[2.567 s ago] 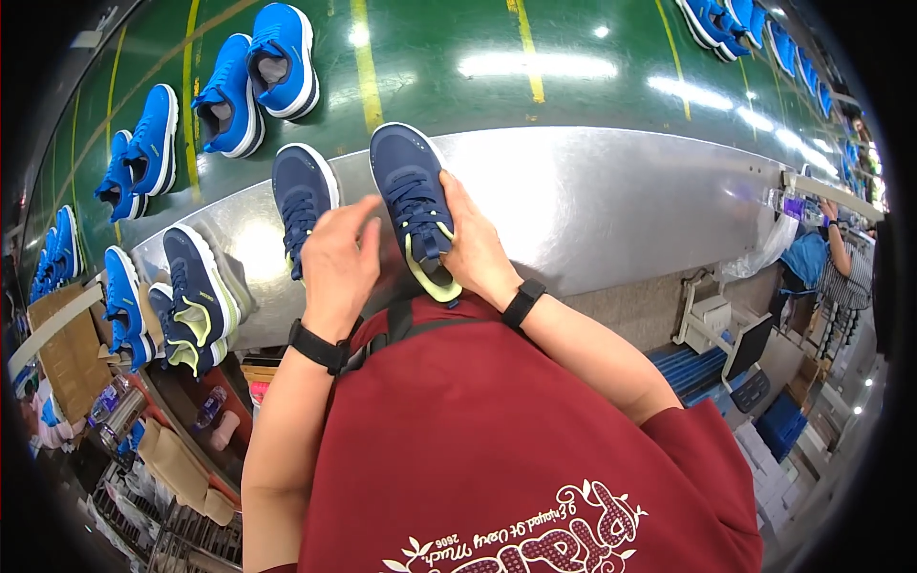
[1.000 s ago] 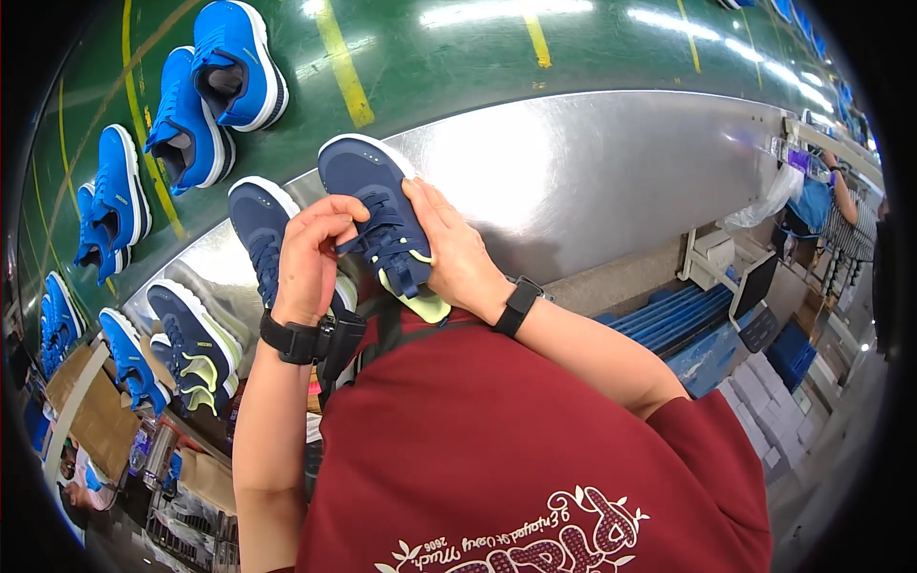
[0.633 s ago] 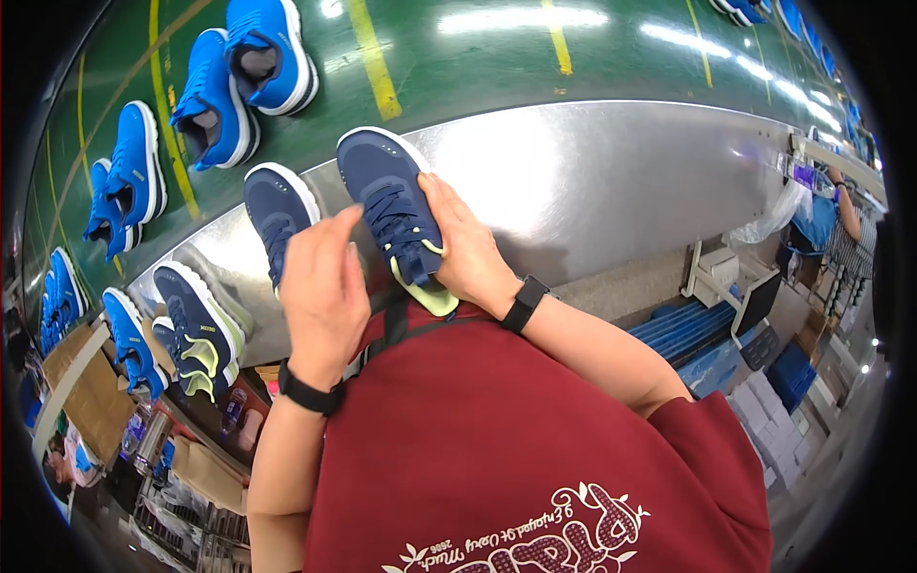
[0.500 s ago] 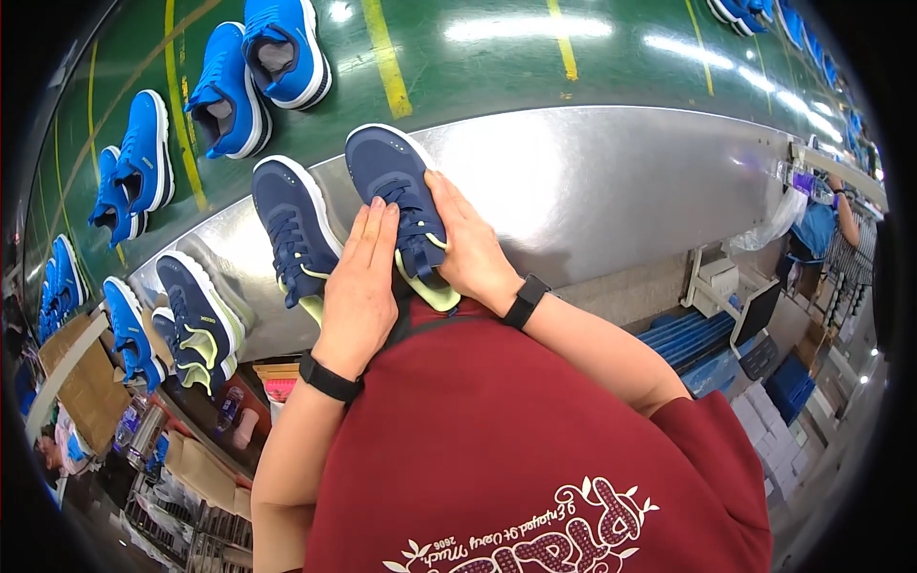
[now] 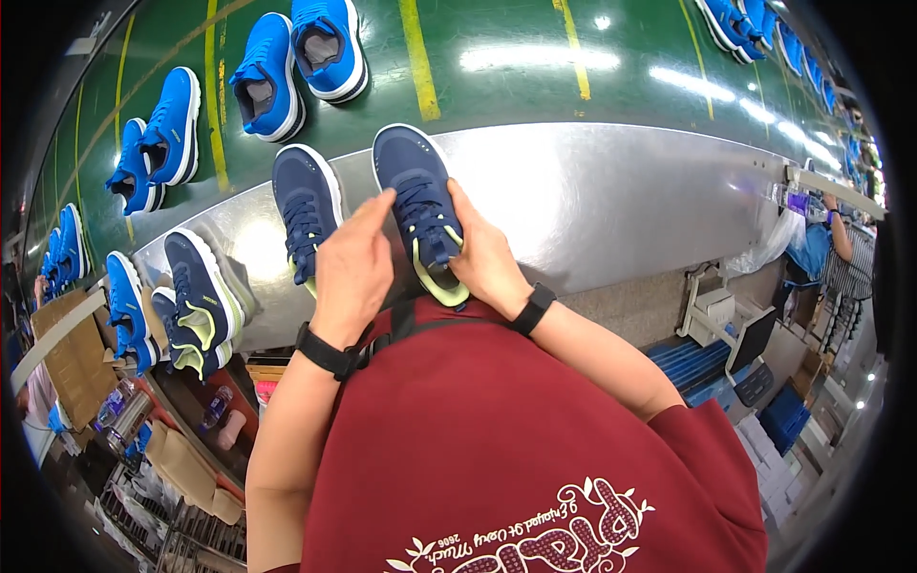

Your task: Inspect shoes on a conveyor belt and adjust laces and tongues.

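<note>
A navy sneaker point(image 5: 413, 170) with a white sole and lime-green lining stands on the metal ledge, its toe pointing away from me and its heel close to my shirt. Against its right side my right hand point(image 5: 489, 260) is closed, gripping it near the collar. My left hand point(image 5: 355, 260) holds nothing; its fingers stretch forward beside the sneaker's left edge, apart from the laces. Just left of that hand stands a second navy sneaker point(image 5: 300, 196), its heel partly hidden by the hand.
Beyond the metal ledge point(image 5: 611, 191) runs a green belt point(image 5: 497, 91) with yellow lines, carrying blue sneakers point(image 5: 269, 81). More navy shoes point(image 5: 202, 286) and a blue one point(image 5: 132, 310) stand at the ledge's left end. A person in a striped top point(image 5: 848, 263) is at far right.
My left hand has come off the sneaker's laced upper and moved slightly left and back. My right hand keeps its hold, lower on the side. The whole view has shifted a little.
</note>
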`<state>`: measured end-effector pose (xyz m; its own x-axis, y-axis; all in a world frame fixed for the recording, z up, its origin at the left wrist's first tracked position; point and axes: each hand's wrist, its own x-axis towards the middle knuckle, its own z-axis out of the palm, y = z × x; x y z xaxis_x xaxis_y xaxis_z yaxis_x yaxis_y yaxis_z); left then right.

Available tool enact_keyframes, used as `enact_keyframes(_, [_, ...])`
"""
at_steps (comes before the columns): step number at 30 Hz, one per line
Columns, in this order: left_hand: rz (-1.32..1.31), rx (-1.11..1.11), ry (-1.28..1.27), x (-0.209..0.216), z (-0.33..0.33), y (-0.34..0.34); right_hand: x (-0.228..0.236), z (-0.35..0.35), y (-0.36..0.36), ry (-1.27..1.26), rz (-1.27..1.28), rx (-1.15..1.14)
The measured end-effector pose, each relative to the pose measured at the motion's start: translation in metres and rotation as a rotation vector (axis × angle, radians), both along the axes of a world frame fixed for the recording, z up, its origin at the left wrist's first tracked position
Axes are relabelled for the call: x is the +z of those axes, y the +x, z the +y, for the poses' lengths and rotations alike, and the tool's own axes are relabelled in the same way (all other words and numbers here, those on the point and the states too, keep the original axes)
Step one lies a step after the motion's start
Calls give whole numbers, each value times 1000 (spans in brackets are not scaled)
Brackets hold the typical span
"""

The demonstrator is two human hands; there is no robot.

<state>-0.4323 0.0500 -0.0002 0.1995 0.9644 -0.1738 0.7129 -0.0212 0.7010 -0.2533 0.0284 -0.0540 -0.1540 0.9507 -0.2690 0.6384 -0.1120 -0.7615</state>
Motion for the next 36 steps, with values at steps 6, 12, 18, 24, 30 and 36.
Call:
enact_keyframes(6, [-225, 204, -114, 6, -15, -4, 30, 14, 32, -312, 318, 75])
enact_keyframes(12, [-155, 34, 114, 0, 1, 13, 12, 4, -8, -85, 131, -31])
enact_keyframes(18, [168, -185, 225, 10, 7, 12, 1, 6, -10, 7, 111, 0])
enact_keyframes(24, [256, -346, 139, 8, 23, 1, -3, 2, -10, 40, 38, 52])
enact_keyframes(30, [-37, -193, -83, 7, 30, -8, -5, 4, -11, 48, 58, 48])
enact_keyframes(36, [320, -303, 278, 11, -2, 6, -6, 5, -13, 41, 35, 37])
